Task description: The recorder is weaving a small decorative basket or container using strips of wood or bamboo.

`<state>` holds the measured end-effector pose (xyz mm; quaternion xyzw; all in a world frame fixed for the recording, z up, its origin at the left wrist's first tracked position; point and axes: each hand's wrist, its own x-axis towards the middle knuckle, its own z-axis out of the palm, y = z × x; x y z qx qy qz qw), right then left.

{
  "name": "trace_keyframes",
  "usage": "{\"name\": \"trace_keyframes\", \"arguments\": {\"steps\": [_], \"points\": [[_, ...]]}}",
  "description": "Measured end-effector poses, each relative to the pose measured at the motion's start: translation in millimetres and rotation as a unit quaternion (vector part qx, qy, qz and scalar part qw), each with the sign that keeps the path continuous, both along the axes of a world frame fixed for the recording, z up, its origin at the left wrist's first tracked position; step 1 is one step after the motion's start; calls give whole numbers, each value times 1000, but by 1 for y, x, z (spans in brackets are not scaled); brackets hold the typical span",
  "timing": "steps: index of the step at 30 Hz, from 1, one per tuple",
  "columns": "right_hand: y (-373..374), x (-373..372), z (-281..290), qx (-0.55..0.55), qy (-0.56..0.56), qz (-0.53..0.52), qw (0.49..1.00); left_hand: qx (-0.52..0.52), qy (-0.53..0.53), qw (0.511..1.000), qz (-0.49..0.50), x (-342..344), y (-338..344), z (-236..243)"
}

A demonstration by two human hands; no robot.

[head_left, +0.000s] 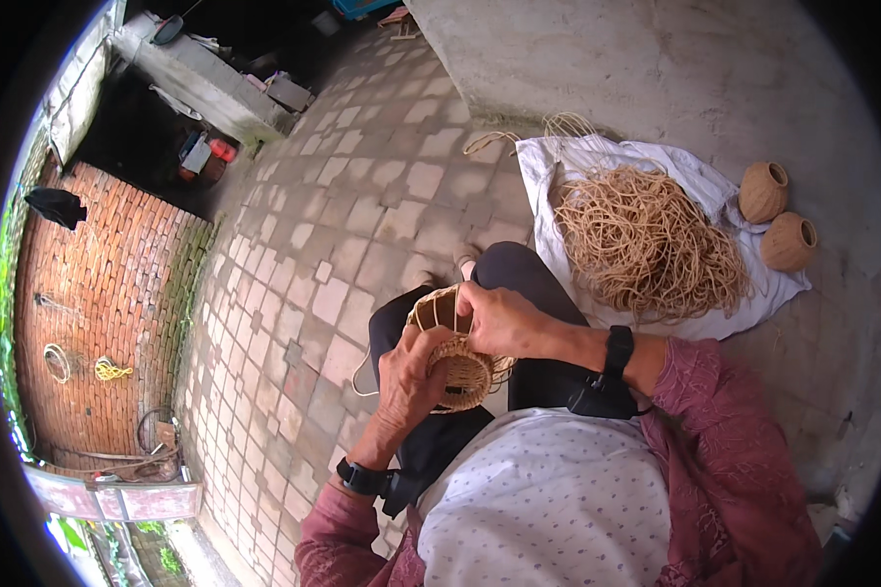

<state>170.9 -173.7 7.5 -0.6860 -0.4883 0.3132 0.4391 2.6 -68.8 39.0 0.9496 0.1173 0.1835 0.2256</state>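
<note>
A small round basket of straw-coloured cord sits over my lap, its woven opening tilted toward me. My left hand wraps the near left side, with the thumb bent in at the opening. On the far right side, my right hand is closed with thumb and fingers pinched at the basket's cords. Between the hands, spaced strands run across a brown surface to a braided edge. A loose strand loops out to the left of my left hand. The right fingertips are partly hidden.
A heap of tan cord lies on a white sheet at my right. Two round woven pots stand beside it, near a concrete wall. Paving spreads leftward to a brick wall hung with coils.
</note>
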Motion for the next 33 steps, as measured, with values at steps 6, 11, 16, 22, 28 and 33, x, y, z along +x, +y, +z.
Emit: {"name": "trace_keyframes", "arguments": {"steps": [6, 11, 16, 22, 28, 33], "points": [[-9, 1, -4, 40, 30, -13, 999, 66, 46, 995, -53, 3, 3, 9], [-11, 7, -13, 30, 219, 19, 975, 59, 37, 997, -40, 3, -1, 10], [-11, 8, -20, 41, 274, 30, 960, 53, 44, 996, -51, 4, -1, 13], [-13, 8, -20, 39, 335, 33, 941, 69, 78, 991, -79, 9, 2, 25], [-13, 10, -7, -12, 354, 42, 934, 93, 120, 982, -109, 15, 3, 35], [-9, 0, -18, 28, 317, 26, 948, 80, 98, 986, -112, 12, 4, 28]]}}
